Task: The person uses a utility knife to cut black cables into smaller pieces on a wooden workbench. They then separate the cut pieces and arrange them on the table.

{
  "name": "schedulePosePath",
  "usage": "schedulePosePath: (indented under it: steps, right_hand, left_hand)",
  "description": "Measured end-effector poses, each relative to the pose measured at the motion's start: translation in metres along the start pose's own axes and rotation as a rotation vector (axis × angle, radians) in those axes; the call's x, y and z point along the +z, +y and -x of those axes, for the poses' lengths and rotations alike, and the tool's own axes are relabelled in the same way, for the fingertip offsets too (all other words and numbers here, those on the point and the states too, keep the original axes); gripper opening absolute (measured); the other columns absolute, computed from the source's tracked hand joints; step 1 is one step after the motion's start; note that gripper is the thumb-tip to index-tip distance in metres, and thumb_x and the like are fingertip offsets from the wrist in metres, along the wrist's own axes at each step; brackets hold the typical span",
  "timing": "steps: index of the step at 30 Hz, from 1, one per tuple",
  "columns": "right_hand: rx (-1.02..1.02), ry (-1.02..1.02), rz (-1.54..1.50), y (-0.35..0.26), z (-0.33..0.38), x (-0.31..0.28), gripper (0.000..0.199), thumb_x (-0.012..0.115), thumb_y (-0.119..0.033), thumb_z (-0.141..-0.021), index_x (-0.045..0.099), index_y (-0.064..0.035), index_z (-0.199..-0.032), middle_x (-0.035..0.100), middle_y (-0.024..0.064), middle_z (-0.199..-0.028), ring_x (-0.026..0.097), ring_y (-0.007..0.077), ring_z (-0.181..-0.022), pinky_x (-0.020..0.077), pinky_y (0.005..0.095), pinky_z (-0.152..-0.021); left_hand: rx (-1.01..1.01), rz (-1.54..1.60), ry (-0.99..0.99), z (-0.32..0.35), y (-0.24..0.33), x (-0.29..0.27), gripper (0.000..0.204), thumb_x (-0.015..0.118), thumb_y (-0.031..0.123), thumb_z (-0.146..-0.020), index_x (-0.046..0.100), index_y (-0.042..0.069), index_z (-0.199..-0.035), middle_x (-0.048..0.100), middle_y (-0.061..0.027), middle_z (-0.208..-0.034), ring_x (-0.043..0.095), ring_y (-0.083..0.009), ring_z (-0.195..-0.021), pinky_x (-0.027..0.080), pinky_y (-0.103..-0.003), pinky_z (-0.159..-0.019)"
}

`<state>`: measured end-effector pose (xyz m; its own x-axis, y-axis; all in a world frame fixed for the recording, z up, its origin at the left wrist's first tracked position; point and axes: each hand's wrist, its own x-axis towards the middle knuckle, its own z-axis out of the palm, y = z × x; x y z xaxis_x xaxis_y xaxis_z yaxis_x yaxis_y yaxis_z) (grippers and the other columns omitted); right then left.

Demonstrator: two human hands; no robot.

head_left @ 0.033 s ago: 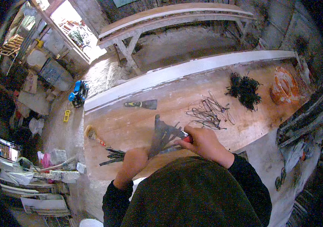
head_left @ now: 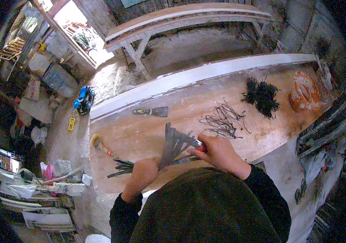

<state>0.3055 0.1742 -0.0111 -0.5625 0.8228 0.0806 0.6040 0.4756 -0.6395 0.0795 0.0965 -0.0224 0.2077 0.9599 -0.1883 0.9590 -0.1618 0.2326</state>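
Between both hands (head_left: 181, 166), dark strip bundle (head_left: 172, 146).

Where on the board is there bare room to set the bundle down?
Bare wood lies between the putty knife and the left hand, beside the brush. Right of the right hand it is crowded: wire tangle, dark clump.
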Motion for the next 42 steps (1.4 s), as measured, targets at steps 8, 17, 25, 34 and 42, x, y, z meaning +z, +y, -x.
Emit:
schedulePosePath:
  steps: [8, 17, 25, 34, 42]
  right_hand:
    - [0.031, 0.006, 0.101, 0.021, -0.002, 0.003, 0.031, 0.057, -0.036, -0.072, 0.047, -0.0072, -0.075, 0.057, 0.0074, -0.058, 0.056, 0.0261, -0.052, 0.0422, 0.0351, -0.045]
    - [-0.020, -0.022, 0.126, 0.045, 0.012, 0.010, 0.035, 0.055, -0.041, -0.072, 0.046, -0.0075, -0.070, 0.056, 0.0080, -0.056, 0.055, 0.0272, -0.051, 0.0414, 0.0365, -0.044]
    - [0.373, 0.359, 0.015, 0.152, 0.032, -0.029, 0.020, 0.050, -0.025, -0.077, 0.049, -0.0048, -0.077, 0.051, 0.0090, -0.061, 0.050, 0.0190, -0.055, 0.0403, 0.0312, -0.048]
    - [0.269, 0.129, -0.078, 0.055, 0.013, -0.042, 0.028, 0.060, -0.025, -0.072, 0.049, -0.0010, -0.082, 0.051, 0.0094, -0.056, 0.050, 0.0166, -0.051, 0.0387, 0.0288, -0.047]
    - [-0.107, -0.265, 0.004, -0.007, 0.000, -0.016, 0.036, 0.056, -0.039, -0.071, 0.044, -0.0056, -0.077, 0.054, 0.0137, -0.062, 0.055, 0.0318, -0.062, 0.0411, 0.0382, -0.052]
  left_hand:
    - [0.097, 0.066, 0.108, 0.003, 0.002, -0.002, 0.037, 0.049, 0.043, -0.074, 0.056, 0.007, -0.081, 0.052, -0.0144, -0.056, 0.051, -0.0335, -0.051, 0.039, -0.041, -0.044]
    - [0.256, 0.061, 0.170, 0.003, 0.001, 0.011, 0.038, 0.047, 0.041, -0.077, 0.056, 0.006, -0.065, 0.048, -0.0120, -0.049, 0.049, -0.0309, -0.045, 0.037, -0.040, -0.039]
    - [0.128, -0.069, 0.168, 0.028, -0.022, 0.009, 0.038, 0.050, 0.041, -0.075, 0.054, 0.005, -0.062, 0.048, -0.0112, -0.048, 0.049, -0.0304, -0.043, 0.038, -0.039, -0.039]
    - [0.055, -0.043, 0.290, 0.014, -0.032, 0.004, 0.030, 0.049, 0.036, -0.077, 0.054, 0.008, -0.067, 0.049, -0.0100, -0.049, 0.050, -0.0280, -0.046, 0.039, -0.037, -0.040]
    - [0.051, -0.094, 0.207, 0.000, -0.025, 0.003, 0.035, 0.045, 0.040, -0.078, 0.055, 0.007, -0.071, 0.051, -0.0117, -0.054, 0.052, -0.0296, -0.050, 0.040, -0.039, -0.044]
